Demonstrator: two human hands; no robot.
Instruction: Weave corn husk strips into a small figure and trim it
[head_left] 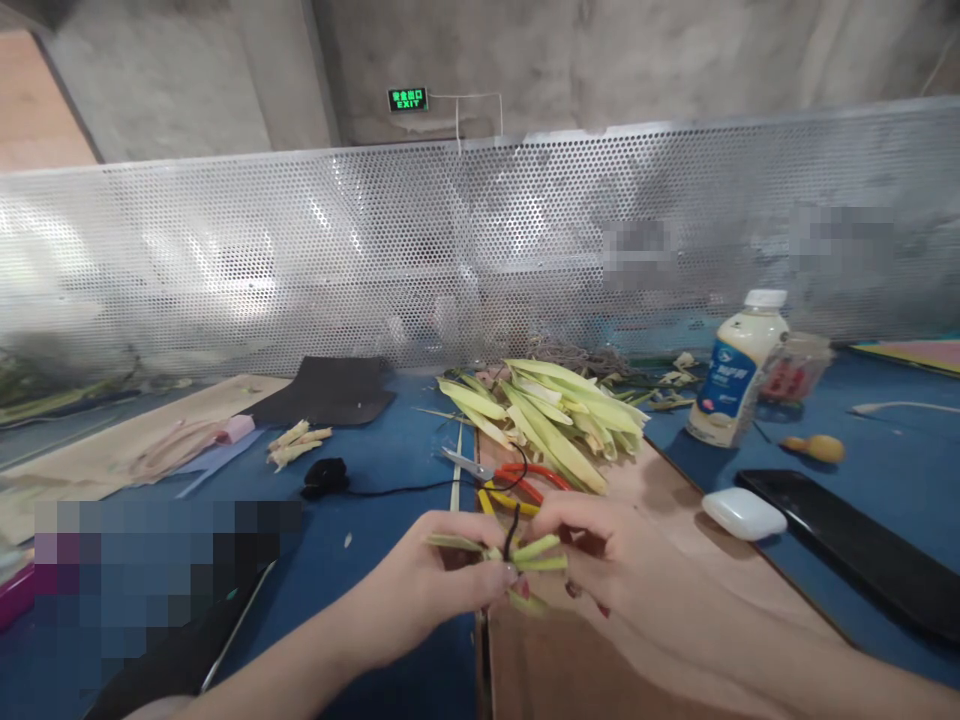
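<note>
Low in the middle of the view, my left hand (457,575) pinches a small bundle of pale green corn husk strips (541,556) between thumb and fingers. A black cord (512,530) crosses the bundle and stands up from it. Close against its right side, my right hand (611,550) has its fingers curled in at the cord; its fingertips are partly hidden. The cord runs left across the table to a small black ball of cord (326,478). Just beyond my hands lie red-handled scissors (529,482) and a yellow-handled tool (510,500).
A heap of corn husks (555,410) lies behind the scissors on a brown board (675,540). To the right are a bottle (735,375), a white case (745,513) and a black phone (847,550). Husk pieces (298,444) and black sheet (330,390) lie left. A perforated metal screen (337,250) stands behind.
</note>
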